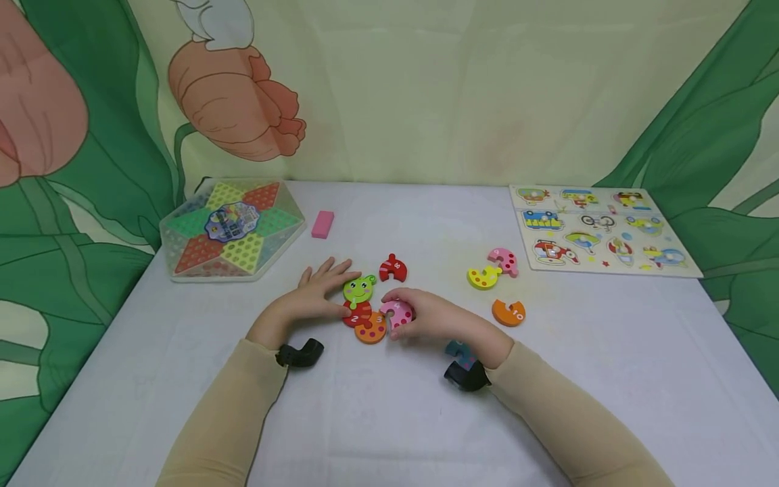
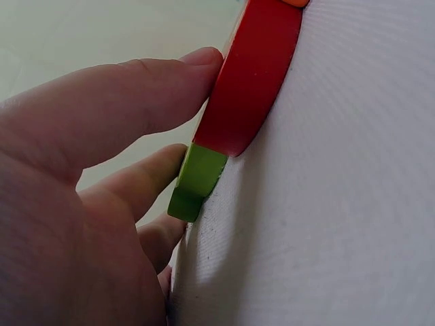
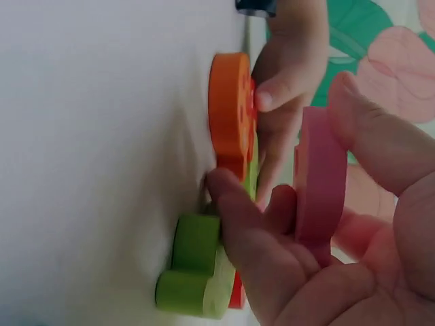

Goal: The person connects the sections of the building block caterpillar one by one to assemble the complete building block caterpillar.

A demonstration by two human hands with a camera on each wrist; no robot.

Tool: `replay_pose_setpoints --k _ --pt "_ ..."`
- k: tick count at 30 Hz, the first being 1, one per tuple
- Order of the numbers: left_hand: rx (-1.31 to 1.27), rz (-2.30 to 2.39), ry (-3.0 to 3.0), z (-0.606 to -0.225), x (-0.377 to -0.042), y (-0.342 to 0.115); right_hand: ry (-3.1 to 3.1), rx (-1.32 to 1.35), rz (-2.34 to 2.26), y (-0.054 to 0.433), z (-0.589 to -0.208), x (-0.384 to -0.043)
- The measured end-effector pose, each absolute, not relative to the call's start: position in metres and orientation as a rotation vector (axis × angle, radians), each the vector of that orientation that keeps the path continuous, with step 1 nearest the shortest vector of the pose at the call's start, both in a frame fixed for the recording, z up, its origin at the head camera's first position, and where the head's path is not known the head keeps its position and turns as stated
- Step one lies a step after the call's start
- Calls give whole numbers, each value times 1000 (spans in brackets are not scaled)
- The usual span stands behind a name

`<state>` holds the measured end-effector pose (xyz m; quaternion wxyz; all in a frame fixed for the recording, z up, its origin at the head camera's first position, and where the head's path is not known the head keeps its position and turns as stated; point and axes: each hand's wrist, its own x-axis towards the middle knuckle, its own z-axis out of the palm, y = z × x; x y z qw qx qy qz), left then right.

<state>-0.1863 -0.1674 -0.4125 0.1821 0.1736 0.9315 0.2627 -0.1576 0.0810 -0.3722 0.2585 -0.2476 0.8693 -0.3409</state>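
Note:
My right hand [image 1: 431, 314] pinches a pink dotted puzzle piece [image 3: 321, 180] between thumb and fingers, tilted up off the table in the right wrist view. With fingers spread, my left hand [image 1: 313, 294] rests beside a green smiling caterpillar head [image 1: 358, 289] and a red piece [image 1: 357, 314] marked 2. Its thumb [image 2: 183, 85] touches the red piece's edge, and a finger reaches the head. An orange dotted piece [image 1: 371, 329] marked 3 joins the red one. Below my right hand lies a green piece [image 3: 194, 265], hidden in the head view.
A red piece [image 1: 393, 268] lies behind my hands. Yellow [image 1: 483, 278], pink [image 1: 504, 261] and orange [image 1: 509, 313] pieces are on the right; a blue piece [image 1: 460, 353] is by my right wrist. Farther back are a hexagonal game box [image 1: 234, 230], pink block [image 1: 322, 224] and vehicle puzzle board [image 1: 602, 233].

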Motion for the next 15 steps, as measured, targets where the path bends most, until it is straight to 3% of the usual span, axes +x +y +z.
replay_pose_setpoints --k 15 --pt "490 738 2620 -411 -186 -168 2397 -698 -877 73 -380 -168"
